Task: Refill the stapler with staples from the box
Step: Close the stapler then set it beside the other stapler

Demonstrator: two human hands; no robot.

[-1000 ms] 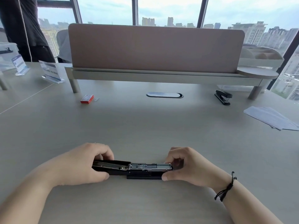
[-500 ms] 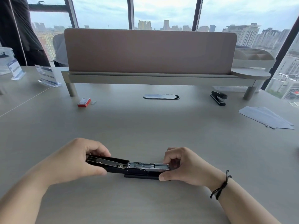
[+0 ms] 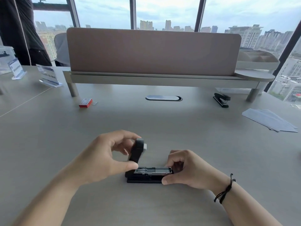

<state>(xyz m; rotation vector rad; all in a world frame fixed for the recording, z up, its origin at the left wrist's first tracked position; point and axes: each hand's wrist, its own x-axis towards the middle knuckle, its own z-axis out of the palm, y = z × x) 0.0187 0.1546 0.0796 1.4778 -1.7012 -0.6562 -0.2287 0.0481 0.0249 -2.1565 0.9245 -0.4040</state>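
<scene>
A black stapler [image 3: 147,175] lies on the grey desk in front of me, its metal staple channel facing up. My left hand [image 3: 104,158] grips the stapler's black top arm [image 3: 137,151], which stands nearly upright above the hinge end. My right hand [image 3: 187,170] pinches the front end of the base and channel. The red staple box [image 3: 85,103] sits far off at the back left, with a small strip of staples [image 3: 95,103] lying just to its right.
A second black stapler [image 3: 221,99] rests at the back right under the raised shelf [image 3: 154,79] with its pink divider. Sheets of paper [image 3: 269,119] lie at the right. Acrylic sign holders [image 3: 48,75] stand back left. An oval cable port [image 3: 163,98] sits mid-desk.
The stapler's top arm lay folded back flat to the left; my left hand has now swung it up to nearly upright. My right hand kept its hold on the front end.
</scene>
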